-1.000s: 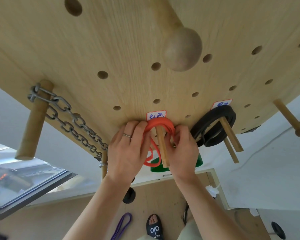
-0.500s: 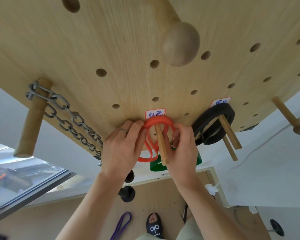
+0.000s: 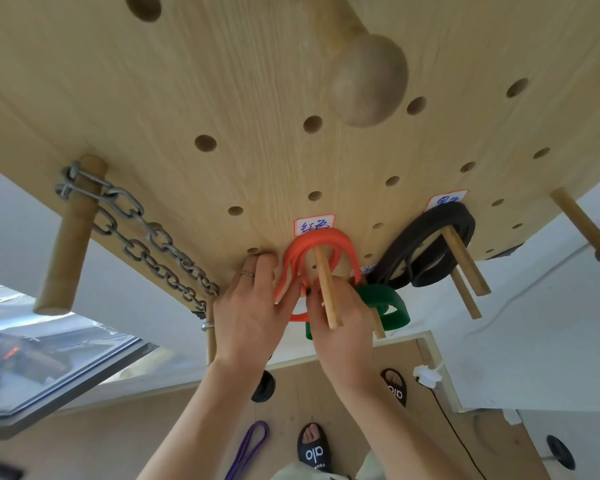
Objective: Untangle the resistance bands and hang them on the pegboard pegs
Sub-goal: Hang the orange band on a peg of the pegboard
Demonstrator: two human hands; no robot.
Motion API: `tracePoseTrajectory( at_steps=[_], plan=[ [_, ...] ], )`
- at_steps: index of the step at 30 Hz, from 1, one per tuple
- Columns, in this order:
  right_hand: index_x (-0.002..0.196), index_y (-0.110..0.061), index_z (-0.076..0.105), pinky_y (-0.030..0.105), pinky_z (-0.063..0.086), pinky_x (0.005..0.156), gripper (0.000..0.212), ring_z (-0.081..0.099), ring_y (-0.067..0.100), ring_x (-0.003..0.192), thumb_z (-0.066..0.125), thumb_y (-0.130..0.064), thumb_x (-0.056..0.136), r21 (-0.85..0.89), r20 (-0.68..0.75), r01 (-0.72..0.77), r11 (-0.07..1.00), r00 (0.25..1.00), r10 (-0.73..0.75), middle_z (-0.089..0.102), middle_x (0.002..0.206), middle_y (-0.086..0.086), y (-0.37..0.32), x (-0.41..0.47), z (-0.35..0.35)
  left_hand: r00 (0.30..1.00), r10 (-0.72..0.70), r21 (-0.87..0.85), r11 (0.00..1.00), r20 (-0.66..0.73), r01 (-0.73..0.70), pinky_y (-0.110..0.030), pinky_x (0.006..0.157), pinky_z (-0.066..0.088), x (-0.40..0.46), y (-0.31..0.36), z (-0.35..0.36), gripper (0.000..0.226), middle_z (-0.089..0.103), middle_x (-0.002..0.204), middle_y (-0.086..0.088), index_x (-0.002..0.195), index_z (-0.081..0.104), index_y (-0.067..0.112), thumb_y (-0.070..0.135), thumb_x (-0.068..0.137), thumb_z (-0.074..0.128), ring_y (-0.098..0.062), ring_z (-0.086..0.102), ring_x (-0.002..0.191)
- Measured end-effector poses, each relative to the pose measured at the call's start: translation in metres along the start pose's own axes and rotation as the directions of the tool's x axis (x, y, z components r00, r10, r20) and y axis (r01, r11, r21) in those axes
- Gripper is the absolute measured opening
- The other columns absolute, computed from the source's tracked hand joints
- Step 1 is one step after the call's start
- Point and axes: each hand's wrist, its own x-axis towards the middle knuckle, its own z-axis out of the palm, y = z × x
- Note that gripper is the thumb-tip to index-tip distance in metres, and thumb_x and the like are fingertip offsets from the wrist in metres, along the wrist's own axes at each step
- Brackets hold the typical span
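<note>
From the head view, the red band point(image 3: 321, 242) hangs looped over its peg point(image 3: 327, 289) on the pegboard point(image 3: 222, 98) — left hand point(image 3: 248, 313) grips its strands, right hand point(image 3: 340, 327) pinches them below. Best to smooth the loops flat against the board — no twists.

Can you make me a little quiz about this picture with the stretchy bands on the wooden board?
1. True or false: the orange band is looped over a peg.
2. Which band lies on the floor? A green, B purple, C black.
3. Fill in: the metal ____ hangs from the thick peg on the left.

Key
1. True. Both the left hand and the right hand are at it.
2. B. The purple band is on the floor; the green band and black band hang on pegs.
3. chain.
</note>
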Motion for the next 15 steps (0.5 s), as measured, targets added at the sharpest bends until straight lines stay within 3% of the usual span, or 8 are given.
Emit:
tracePoseTrajectory(
  at_steps=[4, 8, 12, 15],
  plan=[
    [0.077, -0.004, 0.063, 0.037, 0.050, 0.046, 0.016, 0.056, 0.017, 0.051, 0.063, -0.009, 0.092, 0.038, 0.028, -0.033, 0.999, 0.999, 0.032, 0.060, 0.062, 0.003, 0.005, 0.004, 0.015, 0.999, -0.004, 0.005, 1.000, -0.033, 0.004, -0.028, 0.041, 0.039, 0.002, 0.006, 0.000, 0.023, 0.063, 0.077, -0.001, 0.087, 0.059, 0.012, 0.033, 0.089, 0.070, -0.025, 0.059, 0.055],
    [0.087, -0.007, 0.067, 0.023, 0.051, 0.053, 0.023, 0.057, 0.007, 0.056, 0.062, -0.029, 0.091, 0.081, 0.054, -0.063, 0.995, 0.997, 0.059, 0.065, 0.069, -0.004, 0.000, 0.003, 0.021, 0.999, 0.031, 0.035, 0.999, -0.042, -0.030, -0.031, 0.041, 0.045, 0.000, 0.002, -0.001, 0.015, 0.065, 0.083, -0.004, 0.090, 0.063, 0.011, 0.025, 0.088, 0.060, -0.027, 0.060, 0.060],
    [0.091, -0.008, 0.067, 0.019, 0.050, 0.057, 0.037, 0.059, 0.006, 0.060, 0.067, -0.045, 0.090, 0.034, 0.017, -0.069, 0.997, 0.998, 0.068, 0.066, 0.076, -0.005, -0.004, 0.004, 0.027, 0.997, 0.061, 0.083, 0.995, -0.055, -0.056, -0.033, 0.040, 0.046, -0.001, -0.003, 0.000, 0.014, 0.068, 0.093, -0.007, 0.095, 0.063, 0.009, 0.021, 0.088, 0.061, -0.029, 0.061, 0.061],
    [0.085, -0.010, 0.065, 0.023, 0.049, 0.050, 0.034, 0.060, 0.010, 0.055, 0.070, -0.044, 0.089, -0.037, -0.014, -0.073, 0.997, 0.997, 0.072, 0.064, 0.070, -0.005, -0.008, 0.006, 0.030, 0.995, 0.067, 0.101, 0.993, -0.069, -0.060, -0.031, 0.042, 0.045, -0.001, -0.006, -0.001, 0.015, 0.068, 0.092, -0.006, 0.097, 0.065, 0.007, 0.021, 0.092, 0.062, -0.028, 0.063, 0.062]
  ],
)
